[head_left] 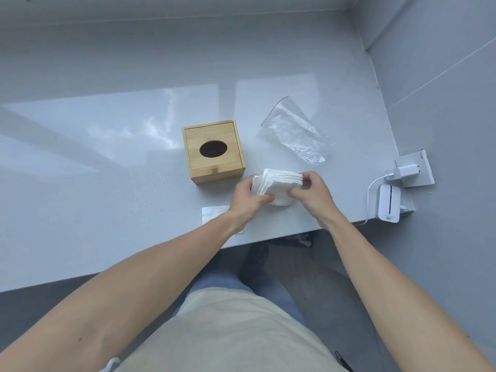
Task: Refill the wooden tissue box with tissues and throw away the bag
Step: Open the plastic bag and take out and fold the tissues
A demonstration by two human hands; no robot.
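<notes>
Left hand (248,200): fingers curled around the left end of the tissue stack, thumb on the near side, gripping it.
Right hand (312,194): fingertips pinch the right end of the same stack, thumb underneath.
Tissue stack (279,183): white, folded, layers fanned at the top edge; held between both hands just above the counter, out of its bag.
Wooden tissue box (213,151): upright on the counter, just beyond and left of the hands; lid on, oval opening dark.
Plastic bag (294,132): clear, red-lined mouth, lying flat and crumpled, right of the box, apart from it.
Counter (107,170): glossy pale grey.
Paper slip (214,212): flat under the left wrist.
Charger and white device (389,202): at the counter's right edge.
</notes>
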